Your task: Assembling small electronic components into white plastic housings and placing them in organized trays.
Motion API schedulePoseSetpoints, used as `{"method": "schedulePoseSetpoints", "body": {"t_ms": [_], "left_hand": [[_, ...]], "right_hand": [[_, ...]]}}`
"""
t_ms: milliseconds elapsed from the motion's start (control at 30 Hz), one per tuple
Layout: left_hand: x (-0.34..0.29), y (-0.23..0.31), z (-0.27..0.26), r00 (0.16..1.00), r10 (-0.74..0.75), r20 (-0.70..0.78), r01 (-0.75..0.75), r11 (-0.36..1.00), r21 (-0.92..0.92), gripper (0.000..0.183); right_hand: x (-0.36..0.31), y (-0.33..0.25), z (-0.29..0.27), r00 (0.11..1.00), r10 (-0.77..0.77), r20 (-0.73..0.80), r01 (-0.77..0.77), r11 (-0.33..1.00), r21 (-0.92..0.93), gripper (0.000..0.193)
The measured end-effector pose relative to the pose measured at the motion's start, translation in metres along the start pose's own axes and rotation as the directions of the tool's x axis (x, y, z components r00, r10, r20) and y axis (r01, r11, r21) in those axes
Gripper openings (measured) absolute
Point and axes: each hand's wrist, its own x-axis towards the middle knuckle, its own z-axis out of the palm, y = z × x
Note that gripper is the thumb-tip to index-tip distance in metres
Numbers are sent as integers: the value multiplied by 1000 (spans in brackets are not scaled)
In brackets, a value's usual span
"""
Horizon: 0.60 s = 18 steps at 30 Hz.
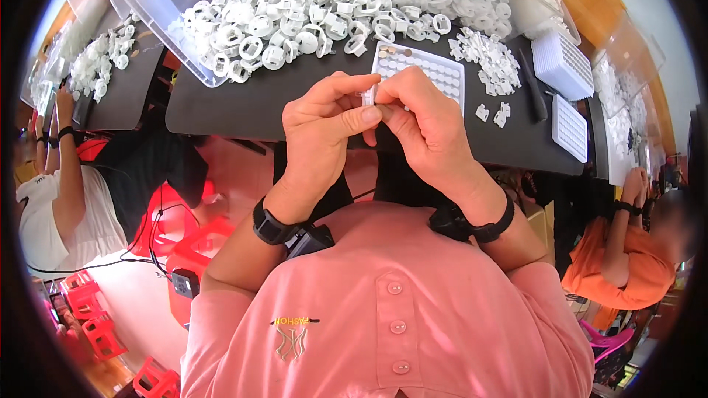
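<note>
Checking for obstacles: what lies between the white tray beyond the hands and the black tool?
The head view shows a heap of small white parts between the tray and black tool, plus stray pieces closer in.

The held piece (369,95) is showing white, matching the heaped plastic parts (295,15). The worktop (221,107) is looking black; the tray (460,79) is showing white, patterned with rows of circles. The shirt (332,273) is glowing salmon pink, stools (82,292) red, wristbands (274,230) black.

A small white piece (369,96), partly covered, is held thin side showing, just above the frame's middle.
</note>
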Motion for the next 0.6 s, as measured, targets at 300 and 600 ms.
{"method": "schedulePoseSetpoints", "body": {"t_ms": [300, 600], "left_hand": [[-3, -1, 3, 999, 2, 46, -4, 998, 55, 32], [-3, 1, -5, 998, -25, 61, 22, 998, 56, 34]], "right_hand": [[-6, -6, -9, 991, 127, 35, -131, 977, 169, 15], [-29, -7, -43, 987, -59, -147, -2, 925, -381, 16]]}}
